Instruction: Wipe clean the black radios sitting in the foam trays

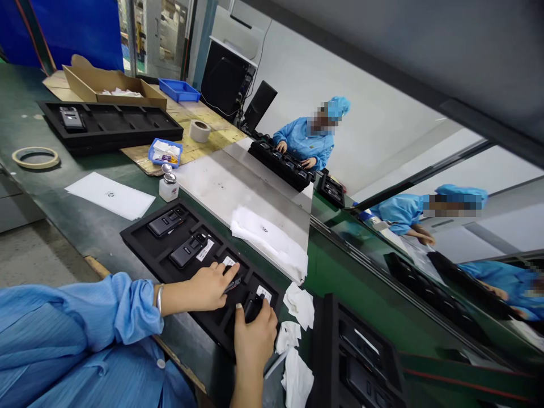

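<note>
A black foam tray (142,241) lies on the bench with black handheld devices in its slots. Two of them, a black device (165,222) and another black device (187,250), lie at the left end, untouched. My left hand (206,288) is over the third slot, its fingers closed around a black device (233,283) that they partly cover. In the last slot, my right hand (257,334) grips a black device (254,306) between thumb and fingers. White labels (264,293) show beside the devices.
Crumpled white tissues (298,306) and a second foam tray (334,340) lie to the right. Beyond are paper sheets (267,235), a dispenser bottle (169,187), a blue box (165,153), tape rolls (199,131) and another tray (127,136). Co-workers (308,139) sit across the line.
</note>
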